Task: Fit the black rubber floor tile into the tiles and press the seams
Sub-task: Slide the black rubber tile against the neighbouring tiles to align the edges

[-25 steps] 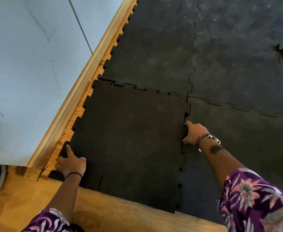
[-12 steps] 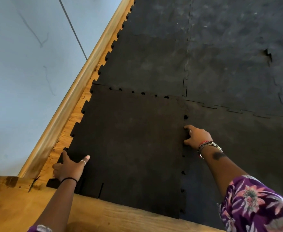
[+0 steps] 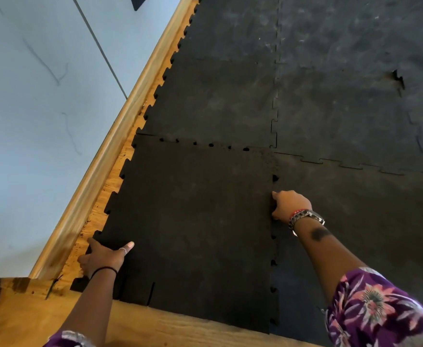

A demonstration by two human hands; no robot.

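I have the tile (image 3: 195, 221) lying near-left, teeth unseated. My left hand (image 3: 102, 259) grasps its left edge, right hand (image 3: 290, 205) its right edge; I'd align tabs, then press.

Right hand (image 3: 289, 205) fingertips curled out of sight at black rubber floor tile (image 3: 193, 216) right edge; left hand (image 3: 102, 257) fingers hidden under tile's left edge; both sleeves cut off by bottom frame edge; dark object (image 3: 140, 1) at top cropped, unidentifiable.

No readable text, label, brand, number or sign shows on any surface; the wristwatch face is too small to read
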